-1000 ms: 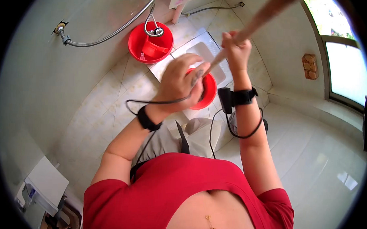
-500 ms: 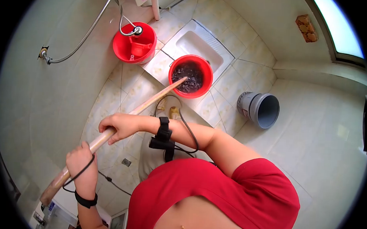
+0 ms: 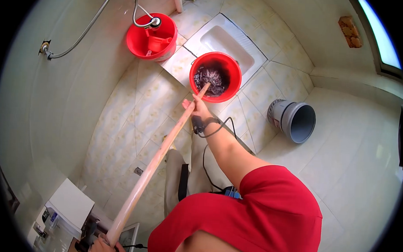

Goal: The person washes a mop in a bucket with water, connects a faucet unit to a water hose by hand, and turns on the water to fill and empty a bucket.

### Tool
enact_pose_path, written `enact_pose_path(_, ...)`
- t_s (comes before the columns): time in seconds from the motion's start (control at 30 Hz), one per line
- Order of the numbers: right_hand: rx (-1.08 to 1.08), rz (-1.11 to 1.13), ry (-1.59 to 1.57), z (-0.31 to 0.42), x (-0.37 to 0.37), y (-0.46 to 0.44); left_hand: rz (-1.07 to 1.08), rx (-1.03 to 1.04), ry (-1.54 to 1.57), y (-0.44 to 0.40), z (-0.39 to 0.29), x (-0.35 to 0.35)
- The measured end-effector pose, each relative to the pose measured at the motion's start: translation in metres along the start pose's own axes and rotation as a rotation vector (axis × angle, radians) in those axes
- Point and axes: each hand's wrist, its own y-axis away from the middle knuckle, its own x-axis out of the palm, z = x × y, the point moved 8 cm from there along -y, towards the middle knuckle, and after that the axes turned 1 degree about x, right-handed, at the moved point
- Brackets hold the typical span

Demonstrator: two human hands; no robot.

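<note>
A mop with a long wooden handle [image 3: 153, 166] slants from the lower left up into a red bucket [image 3: 235, 85]. Its wet, dark strands [image 3: 210, 79] lie inside the bucket, where the water looks dark. My right hand [image 3: 200, 109] grips the handle low down, just outside the bucket's near rim, some fingers showing on its left side. Around the top end of the handle, at the bottom edge of the view, my left hand [image 3: 103, 247] is closed and partly cut off.
A second red bucket [image 3: 132, 42] holds a red dipper [image 3: 159, 44], with a shower hose [image 3: 87, 32] hanging above. Behind the mop bucket is a squat toilet [image 3: 253, 52]. A grey bucket [image 3: 303, 123] lies on its side at right. A white cabinet [image 3: 72, 206] stands lower left.
My right hand has slid down the handle to near the bucket. My left hand has moved down and right to the handle's top end, and the handle now stands steeper in view.
</note>
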Motion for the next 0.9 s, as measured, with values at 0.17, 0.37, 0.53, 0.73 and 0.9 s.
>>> enact_pose_path(0.17, -0.048, -0.17, 0.044, -0.029, -0.003, 0.012, 0.066, -0.176, 0.117, 0.034, 0.021, 0.05)
enact_pose_path(0.37, -0.113, -0.325, 0.217, -0.072, -0.032, 0.052, 0.347, -0.29, 0.387, 0.157, 0.045, 0.232)
enact_pose_path(0.53, -0.122, -0.393, 0.316, -0.107, -0.041, 0.092, 0.504, -0.503, 0.8, 0.209, 0.043, 0.304)
enact_pose_path(0.73, -0.155, -0.367, 0.315, -0.138, -0.025, 0.123, 0.386, -0.415, 0.839, 0.234, 0.033, 0.435)
enact_pose_path(0.9, -0.211, -0.372, 0.321, -0.161, 0.004, 0.159, 0.439, -0.424, 0.898, 0.23, 0.043, 0.515)
